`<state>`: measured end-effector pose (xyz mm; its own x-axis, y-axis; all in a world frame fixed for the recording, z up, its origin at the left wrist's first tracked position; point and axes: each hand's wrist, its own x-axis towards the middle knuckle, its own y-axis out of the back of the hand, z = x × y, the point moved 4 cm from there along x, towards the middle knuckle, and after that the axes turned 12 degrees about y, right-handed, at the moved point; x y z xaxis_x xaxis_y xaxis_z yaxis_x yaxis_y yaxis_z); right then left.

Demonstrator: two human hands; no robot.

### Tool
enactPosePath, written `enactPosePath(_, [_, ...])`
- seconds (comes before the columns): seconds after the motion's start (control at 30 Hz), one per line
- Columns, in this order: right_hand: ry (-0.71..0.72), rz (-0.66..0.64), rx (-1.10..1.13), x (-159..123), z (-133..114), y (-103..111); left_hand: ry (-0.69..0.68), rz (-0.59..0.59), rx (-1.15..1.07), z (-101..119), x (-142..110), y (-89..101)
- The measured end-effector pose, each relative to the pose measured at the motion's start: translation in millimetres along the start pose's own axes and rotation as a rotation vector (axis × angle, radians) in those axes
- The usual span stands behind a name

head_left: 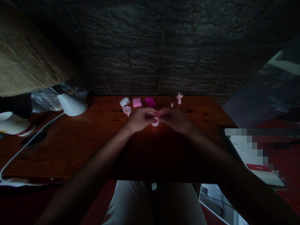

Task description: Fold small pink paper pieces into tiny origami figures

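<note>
Over the middle of the wooden table (100,131), my left hand (140,119) and my right hand (175,119) meet at the fingertips. Both are closed around a small pale pink piece of what looks like modelling clay (155,123); the fingers hide its upper part. Behind my left hand lie a crumpled white lump (125,101), an uneven pale pink lump (127,110), a pink block (137,102) and a flat magenta square (150,101). Beyond my right hand stands a pale pink shaped piece (179,98), with a tiny pink bit (172,105) nearer.
A white cone-shaped base (72,105) with a white cable (32,140) stands at the left, near a tipped paper cup (14,124). A large brown box-like shape (32,53) overhangs that side. A dark brick-patterned wall (145,59) closes off the back.
</note>
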<state>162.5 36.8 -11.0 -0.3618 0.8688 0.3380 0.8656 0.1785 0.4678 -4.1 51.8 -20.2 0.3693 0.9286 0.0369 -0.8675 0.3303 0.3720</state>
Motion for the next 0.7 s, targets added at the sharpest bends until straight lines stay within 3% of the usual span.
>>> enactPosePath(0.53, [0.022,0.123,-0.004,0.4,-3.5,0.1,0.017,0.088,0.104,3.2,-3.2,3.9])
enactPosePath(0.7, [0.004,0.12,0.021,0.2,-6.2,-0.9,-0.008,0.033,0.169,5.6,-3.3,1.0])
